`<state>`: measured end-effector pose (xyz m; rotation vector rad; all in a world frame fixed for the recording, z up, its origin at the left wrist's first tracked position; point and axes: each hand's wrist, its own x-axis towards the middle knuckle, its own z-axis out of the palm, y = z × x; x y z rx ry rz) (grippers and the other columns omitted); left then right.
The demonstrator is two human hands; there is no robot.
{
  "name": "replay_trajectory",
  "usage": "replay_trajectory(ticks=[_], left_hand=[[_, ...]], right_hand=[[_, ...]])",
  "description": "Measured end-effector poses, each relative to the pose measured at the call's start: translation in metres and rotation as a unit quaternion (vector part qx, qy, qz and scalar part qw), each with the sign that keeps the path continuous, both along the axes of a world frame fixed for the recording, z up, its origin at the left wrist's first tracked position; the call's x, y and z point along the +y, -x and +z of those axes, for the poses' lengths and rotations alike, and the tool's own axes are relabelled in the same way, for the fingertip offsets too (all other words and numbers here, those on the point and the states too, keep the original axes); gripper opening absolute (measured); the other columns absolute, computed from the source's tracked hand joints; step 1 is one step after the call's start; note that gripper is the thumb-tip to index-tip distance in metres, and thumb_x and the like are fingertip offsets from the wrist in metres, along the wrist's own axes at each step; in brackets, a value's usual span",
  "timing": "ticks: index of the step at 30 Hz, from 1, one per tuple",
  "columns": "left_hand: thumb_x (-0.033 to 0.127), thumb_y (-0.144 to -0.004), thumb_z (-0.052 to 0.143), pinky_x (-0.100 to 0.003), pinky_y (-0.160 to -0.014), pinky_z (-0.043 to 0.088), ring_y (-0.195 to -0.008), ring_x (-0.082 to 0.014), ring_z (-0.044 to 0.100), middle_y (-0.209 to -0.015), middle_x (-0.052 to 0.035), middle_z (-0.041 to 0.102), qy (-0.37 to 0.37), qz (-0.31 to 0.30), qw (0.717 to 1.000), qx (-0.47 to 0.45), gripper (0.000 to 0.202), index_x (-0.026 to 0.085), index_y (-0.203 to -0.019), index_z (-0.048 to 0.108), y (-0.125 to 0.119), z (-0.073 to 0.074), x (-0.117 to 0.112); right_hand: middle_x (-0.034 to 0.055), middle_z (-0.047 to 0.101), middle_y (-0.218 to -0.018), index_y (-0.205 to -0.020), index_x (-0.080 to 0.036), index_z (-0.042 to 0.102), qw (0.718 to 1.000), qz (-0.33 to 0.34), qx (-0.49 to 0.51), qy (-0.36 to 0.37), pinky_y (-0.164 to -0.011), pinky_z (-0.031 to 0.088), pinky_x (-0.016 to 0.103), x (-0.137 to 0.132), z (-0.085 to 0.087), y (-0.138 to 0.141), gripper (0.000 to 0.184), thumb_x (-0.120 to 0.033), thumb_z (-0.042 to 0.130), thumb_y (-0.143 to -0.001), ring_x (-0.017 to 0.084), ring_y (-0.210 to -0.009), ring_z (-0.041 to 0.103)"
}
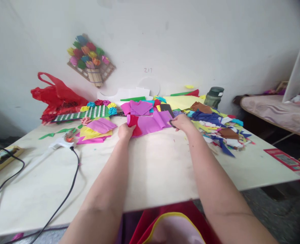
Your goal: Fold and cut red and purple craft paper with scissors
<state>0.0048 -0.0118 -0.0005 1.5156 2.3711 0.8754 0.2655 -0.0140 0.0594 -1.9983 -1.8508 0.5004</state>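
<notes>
A strip of purple crepe paper (150, 124) stretches between my two hands, just above the table. My left hand (126, 131) pinches its left end together with a red paper piece (135, 126) lying against it. At the strip's right end, my right hand (182, 122) is closed around a small dark tool that looks like scissors (172, 124); its blades are hidden. Behind the strip lie folded purple paper pieces (141, 107) and a dark phone (166, 109).
Paper scraps (223, 130) heap on the right, before a green bottle (214, 96). Left are stacked paper sheets (96, 130), a white glue gun (62, 141) with a black cord, a red plastic bag (58, 96) and a power strip (3, 159). A paper-flower decoration (91, 61) hangs on the wall.
</notes>
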Motion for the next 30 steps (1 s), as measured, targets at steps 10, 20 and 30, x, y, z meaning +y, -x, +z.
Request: replay_trajectory(ticks=[10,20,30], left_hand=[[0.046,-0.066,0.062,-0.031,-0.068,0.046,-0.086,-0.0261,0.064,-0.093,-0.0137,0.068,-0.010,-0.003,0.999,-0.047,0.038,0.016,-0.088,0.066,0.009,-0.006,0.011],[0.041,-0.062,0.067,-0.028,-0.061,0.047,-0.078,-0.0231,0.065,-0.087,-0.0129,0.069,-0.044,0.006,0.987,-0.156,0.039,0.012,-0.087,0.066,0.009,-0.012,0.017],[0.034,-0.058,0.071,-0.026,-0.060,0.049,-0.080,-0.0224,0.065,-0.089,-0.0131,0.069,-0.108,0.033,0.936,-0.334,0.041,0.008,-0.089,0.065,0.000,-0.015,0.019]], right_hand=[[0.0058,0.064,-0.058,-0.080,-0.013,0.054,0.903,0.229,0.305,0.198,-0.028,0.032,0.015,-0.014,-0.026,0.039,0.051,-0.063,0.058,-0.069,0.011,-0.041,0.057],[0.0085,0.065,-0.056,-0.086,-0.010,0.055,0.829,0.329,0.282,0.355,-0.030,0.038,0.018,-0.015,-0.029,0.013,0.053,-0.062,0.042,-0.079,0.016,-0.044,0.062],[0.0116,0.068,-0.063,-0.089,-0.012,0.052,0.789,0.312,0.389,0.359,-0.034,0.042,0.019,-0.017,-0.038,0.038,0.054,-0.061,0.030,-0.084,0.018,-0.051,0.065]])
